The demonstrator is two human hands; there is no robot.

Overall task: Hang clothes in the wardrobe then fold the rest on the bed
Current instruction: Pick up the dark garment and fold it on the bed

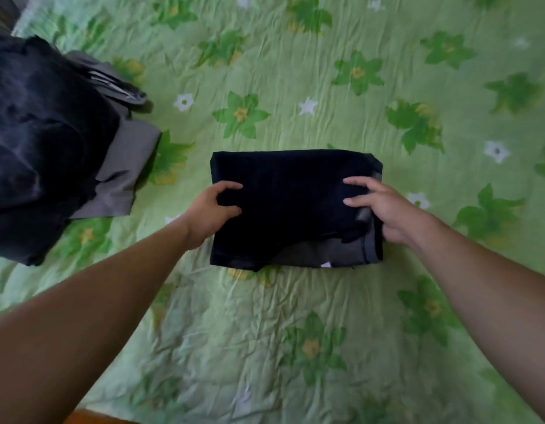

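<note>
My left hand [214,209] and right hand [387,209] grip the nearly folded dark garment [295,194] on the bed [295,332]; the left-edge heap [42,133] likely waits.

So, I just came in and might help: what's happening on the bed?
A person is folding a dark garment on the green floral bedspread. The left hand grips its left edge and the right hand grips its right edge; it lies as a compact rectangle. To the left, a dark heap of clothes sits on a grey garment.
</note>
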